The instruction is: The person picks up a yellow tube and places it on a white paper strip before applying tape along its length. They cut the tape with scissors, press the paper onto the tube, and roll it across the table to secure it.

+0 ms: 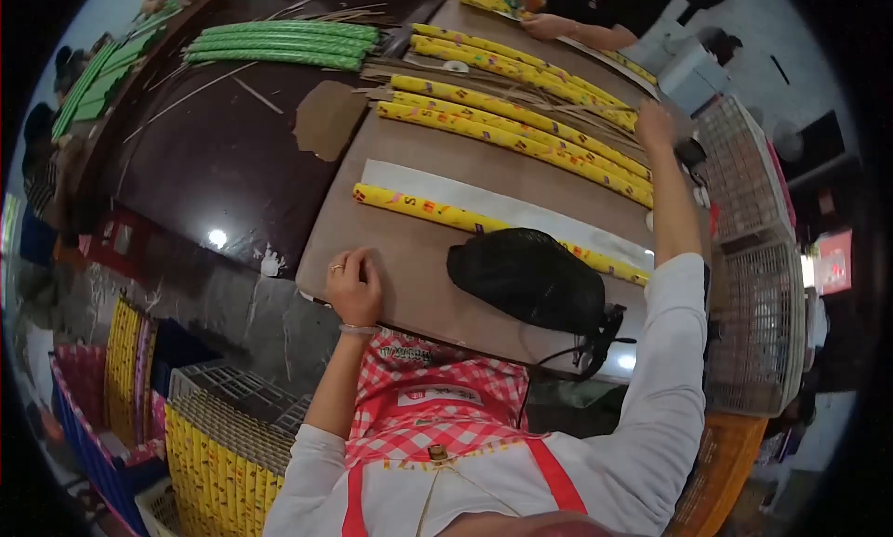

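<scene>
On the brown surface (409,258), the left hand (354,286) rests loosely curled, gripping nothing. Far forward, the right hand (654,125) touches the yellow rolls (521,128) (grip unclear). One yellow roll (437,212) lies on white paper (521,207), near a black bag (526,277).

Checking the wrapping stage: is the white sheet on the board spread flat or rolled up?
Spread flat: the white sheet lies unrolled beside a yellow tube.

White long sleeves, red-checked apron, ring, bracelet.
</scene>
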Demonstrator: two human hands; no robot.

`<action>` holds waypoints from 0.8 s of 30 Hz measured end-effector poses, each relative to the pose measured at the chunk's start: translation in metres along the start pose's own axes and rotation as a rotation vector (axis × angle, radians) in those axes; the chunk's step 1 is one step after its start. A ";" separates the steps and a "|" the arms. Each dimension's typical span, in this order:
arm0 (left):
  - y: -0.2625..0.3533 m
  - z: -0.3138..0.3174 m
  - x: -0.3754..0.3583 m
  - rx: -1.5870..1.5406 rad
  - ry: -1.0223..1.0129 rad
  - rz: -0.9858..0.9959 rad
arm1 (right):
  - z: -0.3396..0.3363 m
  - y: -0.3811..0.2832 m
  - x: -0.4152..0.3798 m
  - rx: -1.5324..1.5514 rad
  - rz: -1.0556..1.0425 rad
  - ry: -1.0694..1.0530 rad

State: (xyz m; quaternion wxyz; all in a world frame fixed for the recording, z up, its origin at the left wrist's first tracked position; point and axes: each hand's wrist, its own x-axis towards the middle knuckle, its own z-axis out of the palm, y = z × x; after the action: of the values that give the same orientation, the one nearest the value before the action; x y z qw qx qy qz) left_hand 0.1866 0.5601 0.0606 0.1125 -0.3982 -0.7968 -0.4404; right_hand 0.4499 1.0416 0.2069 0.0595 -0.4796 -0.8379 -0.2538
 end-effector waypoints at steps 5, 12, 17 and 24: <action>-0.004 -0.001 -0.002 -0.063 -0.028 -0.036 | -0.051 0.076 -0.036 0.341 0.192 0.108; 0.154 -0.060 0.022 -0.565 -0.049 0.505 | -0.293 0.013 -0.265 0.707 0.161 0.262; 0.272 -0.090 0.006 -1.079 -0.592 0.959 | -0.367 -0.018 -0.370 0.720 -0.682 0.047; 0.221 -0.109 -0.004 -1.117 -1.119 0.848 | -0.326 0.020 -0.423 0.898 -0.344 0.070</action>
State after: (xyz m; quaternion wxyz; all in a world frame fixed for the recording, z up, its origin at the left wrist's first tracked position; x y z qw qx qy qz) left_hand 0.3332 0.5367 0.2579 -0.3492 -0.8120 -0.1906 -0.4269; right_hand 0.6449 0.5658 0.3508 0.2460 -0.2519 -0.9293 0.1110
